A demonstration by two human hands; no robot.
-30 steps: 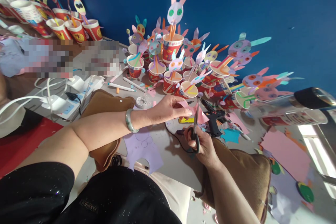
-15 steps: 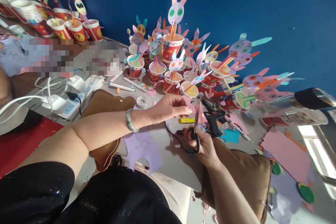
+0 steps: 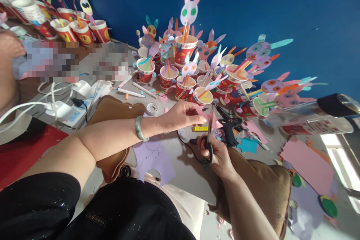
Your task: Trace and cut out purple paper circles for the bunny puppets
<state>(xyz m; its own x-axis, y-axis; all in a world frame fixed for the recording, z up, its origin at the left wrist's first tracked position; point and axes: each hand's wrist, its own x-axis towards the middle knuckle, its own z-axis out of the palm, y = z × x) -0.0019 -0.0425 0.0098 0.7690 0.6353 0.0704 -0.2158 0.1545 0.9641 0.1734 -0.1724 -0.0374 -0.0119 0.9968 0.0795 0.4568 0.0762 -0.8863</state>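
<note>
Pinched between the thumb and fingers of my left hand (image 3: 178,116) is a small piece of pink paper (image 3: 202,110). My right hand (image 3: 219,157) grips black-handled scissors (image 3: 210,129), their blades pointing up and away beside the paper. Whether the blades touch the paper, I cannot tell. Under and behind the blades lies a black glue gun (image 3: 230,132), with a yellow stick-shaped item (image 3: 199,129) to its left. Purple paper (image 3: 157,163) with drawn circles and cut-out curves is on the table below my left wrist.
Several paper cups (image 3: 184,86) with paper rabbit heads stand along the blue wall. A clear bottle (image 3: 298,114) lies or leans at right, near pink sheets (image 3: 309,165). Brown cushions (image 3: 258,183) lie under my arms. White cables (image 3: 53,97) and another person's arm (image 3: 8,71) are at left.
The other person's hand and arm have moved further into view at the far left. My hands stay nearly in place, with the scissors shifted very slightly.
</note>
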